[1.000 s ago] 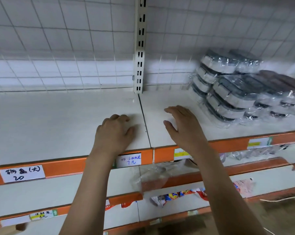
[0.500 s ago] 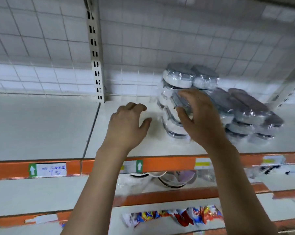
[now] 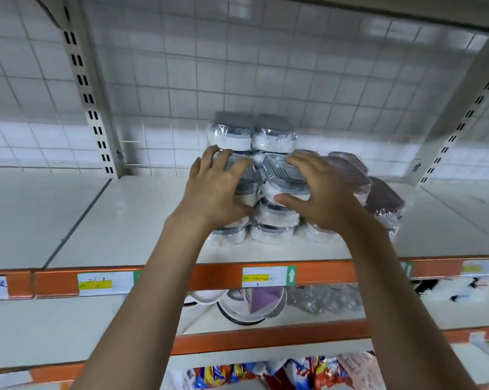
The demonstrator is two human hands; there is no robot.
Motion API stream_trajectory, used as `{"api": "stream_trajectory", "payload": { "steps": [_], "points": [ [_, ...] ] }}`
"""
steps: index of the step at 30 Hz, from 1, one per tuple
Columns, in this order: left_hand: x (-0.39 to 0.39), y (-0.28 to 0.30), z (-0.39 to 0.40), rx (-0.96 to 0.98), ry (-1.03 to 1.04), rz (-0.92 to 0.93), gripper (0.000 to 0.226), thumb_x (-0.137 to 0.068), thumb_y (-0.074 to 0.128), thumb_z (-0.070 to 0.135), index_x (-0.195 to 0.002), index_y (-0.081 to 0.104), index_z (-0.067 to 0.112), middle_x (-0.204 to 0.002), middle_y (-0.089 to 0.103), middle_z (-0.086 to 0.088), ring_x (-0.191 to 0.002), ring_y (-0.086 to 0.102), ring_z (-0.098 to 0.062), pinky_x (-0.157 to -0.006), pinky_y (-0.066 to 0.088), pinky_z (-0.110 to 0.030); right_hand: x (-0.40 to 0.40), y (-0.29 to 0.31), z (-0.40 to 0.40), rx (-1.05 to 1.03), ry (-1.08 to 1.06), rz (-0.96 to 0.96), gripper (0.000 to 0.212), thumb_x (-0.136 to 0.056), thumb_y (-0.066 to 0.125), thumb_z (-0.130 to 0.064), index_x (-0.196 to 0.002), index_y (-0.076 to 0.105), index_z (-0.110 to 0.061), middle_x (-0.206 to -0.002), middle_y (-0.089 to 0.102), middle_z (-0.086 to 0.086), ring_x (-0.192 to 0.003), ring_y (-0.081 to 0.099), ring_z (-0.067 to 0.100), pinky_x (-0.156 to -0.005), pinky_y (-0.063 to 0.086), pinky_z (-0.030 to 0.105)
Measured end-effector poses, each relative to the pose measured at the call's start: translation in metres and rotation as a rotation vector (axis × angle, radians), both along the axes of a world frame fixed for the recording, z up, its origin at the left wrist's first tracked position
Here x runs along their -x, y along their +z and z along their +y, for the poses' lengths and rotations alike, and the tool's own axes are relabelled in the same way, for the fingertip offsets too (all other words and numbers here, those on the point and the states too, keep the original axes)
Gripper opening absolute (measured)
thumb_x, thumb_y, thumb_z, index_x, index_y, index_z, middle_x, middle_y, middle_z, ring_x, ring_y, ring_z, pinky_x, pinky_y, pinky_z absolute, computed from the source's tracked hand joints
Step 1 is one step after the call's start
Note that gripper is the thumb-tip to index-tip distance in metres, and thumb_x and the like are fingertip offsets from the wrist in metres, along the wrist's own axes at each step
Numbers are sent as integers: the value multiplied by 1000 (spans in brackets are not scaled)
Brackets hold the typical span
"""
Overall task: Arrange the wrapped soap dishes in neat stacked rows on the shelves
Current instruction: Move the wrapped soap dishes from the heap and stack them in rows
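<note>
The wrapped soap dishes (image 3: 266,192) are piled in leaning stacks on the upper shelf (image 3: 125,220), near its middle and toward the tiled back wall (image 3: 294,80). The top front dish of the left stack is gripped by the left hand (image 3: 215,190), fingers curled over its lid; the top front dish of the neighbouring stack is held by the right hand (image 3: 319,190), thumb under its front edge and fingers spread across the top. The step in hand is judged to be the squaring of these two front stacks. A steady pull or push is called for next, so that the tilted dishes are set level without the slippery film letting them slide. A darker, brownish stack (image 3: 378,198) is crowded just beside on the right and may be knocked. A slotted upright (image 3: 88,99) stands well apart to the left. On the lower shelf, bowls (image 3: 251,305) are seen.
</note>
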State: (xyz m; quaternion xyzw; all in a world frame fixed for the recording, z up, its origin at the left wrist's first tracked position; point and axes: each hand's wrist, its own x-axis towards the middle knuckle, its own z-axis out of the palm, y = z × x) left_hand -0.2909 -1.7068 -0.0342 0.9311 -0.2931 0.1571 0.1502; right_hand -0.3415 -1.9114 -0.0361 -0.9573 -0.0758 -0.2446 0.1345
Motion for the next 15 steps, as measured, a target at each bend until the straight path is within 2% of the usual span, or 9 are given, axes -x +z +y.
{"api": "stream_trajectory", "payload": {
  "steps": [4,8,11,15],
  "points": [
    [-7,-4,-10,-129,49,38,95,-70,74,51,-147,20,34,-156,15,-5,-144,2,-27,-115,11,-41,-8,8,-2,85,44,188,98,-70,72,-58,-149,25,-22,-156,21,-1,-143,17,18,-114,14,31],
    [-10,-13,-13,-127,111,32,97,-72,76,43,-149,18,27,-153,18,-6,-140,11,-28,-112,21,-37,-17,4,0,212,1,273,113,-69,75,-56,-152,5,-22,-159,7,1,-146,5,19,-118,7,35],
    [-10,-16,-11,-76,102,25,97,-72,77,40,-149,22,24,-153,21,-5,-140,13,-26,-113,20,-34,-20,0,2,234,-21,312,114,-73,76,-46,-152,-1,-17,-160,2,4,-146,2,20,-119,4,36],
    [-8,-18,-5,-16,70,5,91,-73,77,34,-148,27,23,-153,26,-4,-140,15,-25,-112,17,-29,-20,5,2,226,21,321,103,-78,76,-35,-152,7,-15,-160,7,4,-146,7,19,-118,6,31]
  ]
}}
